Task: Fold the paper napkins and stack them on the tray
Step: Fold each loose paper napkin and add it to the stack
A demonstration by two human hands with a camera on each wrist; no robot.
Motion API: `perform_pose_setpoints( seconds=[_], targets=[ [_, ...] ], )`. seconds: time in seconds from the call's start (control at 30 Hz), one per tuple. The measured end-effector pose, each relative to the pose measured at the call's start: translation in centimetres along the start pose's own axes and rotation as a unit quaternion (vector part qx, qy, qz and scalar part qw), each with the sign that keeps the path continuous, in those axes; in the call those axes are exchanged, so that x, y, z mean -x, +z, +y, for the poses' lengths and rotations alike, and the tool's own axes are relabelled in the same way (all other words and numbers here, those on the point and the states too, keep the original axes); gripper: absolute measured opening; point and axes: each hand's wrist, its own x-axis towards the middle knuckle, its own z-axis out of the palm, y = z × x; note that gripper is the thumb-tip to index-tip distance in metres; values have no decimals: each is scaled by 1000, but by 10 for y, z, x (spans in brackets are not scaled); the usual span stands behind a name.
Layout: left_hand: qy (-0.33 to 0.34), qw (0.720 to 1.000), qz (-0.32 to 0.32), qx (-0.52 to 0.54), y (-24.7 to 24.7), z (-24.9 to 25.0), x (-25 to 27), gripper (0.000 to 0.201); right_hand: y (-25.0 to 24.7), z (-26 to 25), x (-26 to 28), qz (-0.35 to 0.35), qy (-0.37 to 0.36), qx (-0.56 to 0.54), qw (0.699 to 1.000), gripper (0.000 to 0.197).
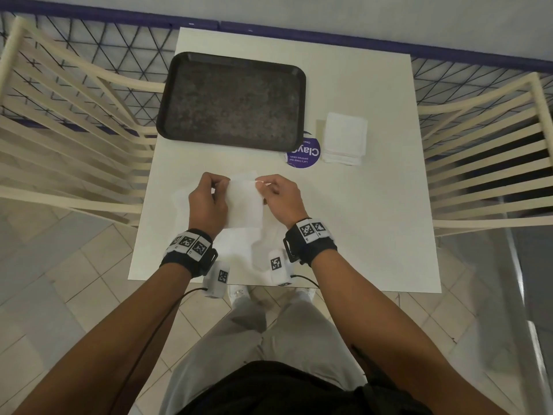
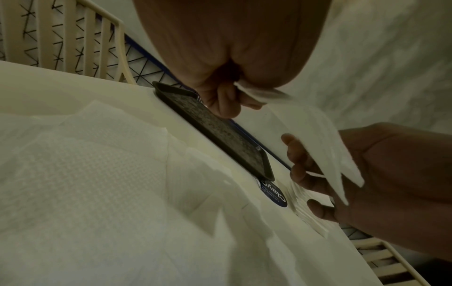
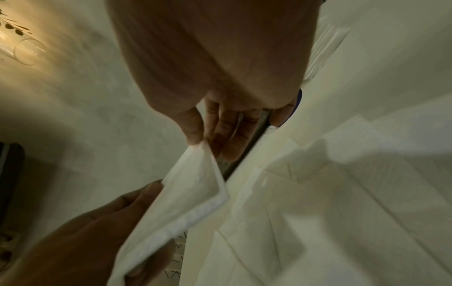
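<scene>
My left hand (image 1: 206,202) and right hand (image 1: 282,199) pinch a napkin's (image 1: 244,205) far corners; the tray (image 1: 232,100) lies straight ahead.

On the table (image 1: 374,235), the tray (image 1: 232,100) sits at the back left. The napkin pile (image 1: 344,139) lies to its right. A sticker (image 1: 305,157) lies between them, partly under the tray. Chairs (image 1: 68,121) stand on both sides.
</scene>
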Motion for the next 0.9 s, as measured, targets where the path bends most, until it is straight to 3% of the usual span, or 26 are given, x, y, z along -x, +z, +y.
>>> perform_pose_setpoints(
  seconds=[0.27,0.43,0.63,0.9],
  targets=[
    [-17,1000,5,9,10,6,-6,10,-6,9,7,0,20,38,999,6],
    [-51,998,-21,13,22,12,-7,22,-30,9,-2,26,2,42,999,16],
    [-101,986,-129,-22,36,8,-4,25,-88,20,-42,92,14,60,994,17],
    [-158,971,-172,-44,65,-4,2,20,-185,35,-126,184,35,99,977,23]
  ],
)
